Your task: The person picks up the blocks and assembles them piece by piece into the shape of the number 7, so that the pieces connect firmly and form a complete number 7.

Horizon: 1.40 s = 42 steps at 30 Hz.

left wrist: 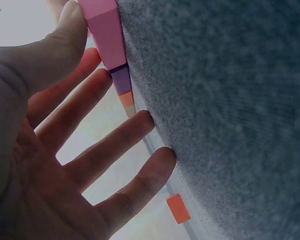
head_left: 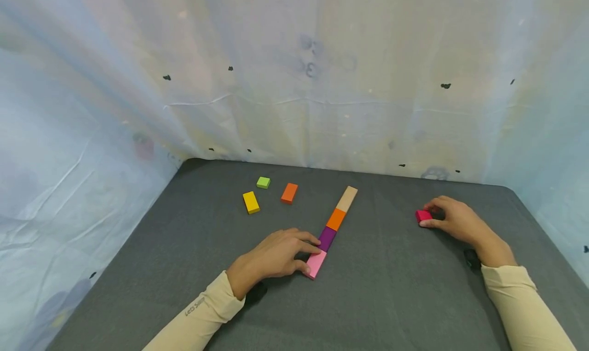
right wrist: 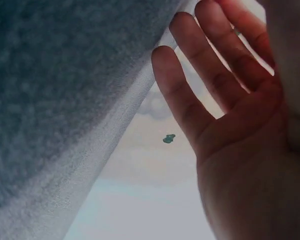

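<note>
A row of flat blocks runs diagonally across the table: a pink block (head_left: 316,265) nearest, then a purple block (head_left: 327,238), an orange block (head_left: 336,219) and a beige block (head_left: 347,199). My left hand (head_left: 281,254) lies along the left side of the row. Its thumb touches the pink block near the close end, while extended fingertips rest where pink meets purple. Over at the right, my right hand (head_left: 457,222) pinches a red block (head_left: 423,216) between thumb and forefinger, low over the table. That block is hidden in the right wrist view.
Left of the row lie a yellow block (head_left: 251,202), a small green block (head_left: 263,182) and an orange-red block (head_left: 289,193). The dark grey table (head_left: 377,300) meets a pale patterned curtain (head_left: 294,85) at its back and sides.
</note>
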Motion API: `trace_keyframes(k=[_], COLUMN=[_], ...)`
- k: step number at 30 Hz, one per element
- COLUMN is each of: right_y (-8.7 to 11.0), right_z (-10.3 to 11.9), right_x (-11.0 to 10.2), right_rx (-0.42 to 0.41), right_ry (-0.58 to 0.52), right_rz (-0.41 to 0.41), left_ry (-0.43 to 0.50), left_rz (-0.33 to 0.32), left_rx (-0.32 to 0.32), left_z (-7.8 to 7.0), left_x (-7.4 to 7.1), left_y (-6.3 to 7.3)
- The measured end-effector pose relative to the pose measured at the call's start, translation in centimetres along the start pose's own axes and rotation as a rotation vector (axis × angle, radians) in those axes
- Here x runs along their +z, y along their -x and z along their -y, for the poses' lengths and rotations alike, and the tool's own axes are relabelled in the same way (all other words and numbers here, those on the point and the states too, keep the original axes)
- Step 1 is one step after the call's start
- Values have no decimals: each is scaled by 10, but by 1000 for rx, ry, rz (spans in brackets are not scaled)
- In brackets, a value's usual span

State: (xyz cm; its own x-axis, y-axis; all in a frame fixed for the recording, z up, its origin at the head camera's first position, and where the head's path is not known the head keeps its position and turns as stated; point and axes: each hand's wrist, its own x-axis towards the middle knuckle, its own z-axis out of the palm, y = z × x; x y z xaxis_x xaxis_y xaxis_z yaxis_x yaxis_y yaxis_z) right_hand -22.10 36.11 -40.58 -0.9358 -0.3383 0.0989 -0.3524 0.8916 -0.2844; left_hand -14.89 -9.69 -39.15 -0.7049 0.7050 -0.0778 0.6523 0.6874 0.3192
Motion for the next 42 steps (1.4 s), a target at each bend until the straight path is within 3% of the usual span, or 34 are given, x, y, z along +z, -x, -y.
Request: trace_keyframes(k=[6, 10, 20, 27, 42], right_y=[4, 6, 5, -2, -21], right_z=[-4, -6, -5, -1, 9], right_x=[2, 4, 5, 2, 5], right_rx=[-128, -159, -78, -82, -46], right_ry=[-6, -7, -27, -19, -67], right_rz=[-31, -70, -113, -134, -82], left_ry=[3, 6, 4, 6, 6], left_rz=[-5, -14, -10, -16, -3], left_rx=[-3, 9, 17, 7, -5], left_z=[0, 0, -1, 0, 0], left_x=[-1, 0, 1, 3, 0], left_y=[2, 2, -1, 0, -1])
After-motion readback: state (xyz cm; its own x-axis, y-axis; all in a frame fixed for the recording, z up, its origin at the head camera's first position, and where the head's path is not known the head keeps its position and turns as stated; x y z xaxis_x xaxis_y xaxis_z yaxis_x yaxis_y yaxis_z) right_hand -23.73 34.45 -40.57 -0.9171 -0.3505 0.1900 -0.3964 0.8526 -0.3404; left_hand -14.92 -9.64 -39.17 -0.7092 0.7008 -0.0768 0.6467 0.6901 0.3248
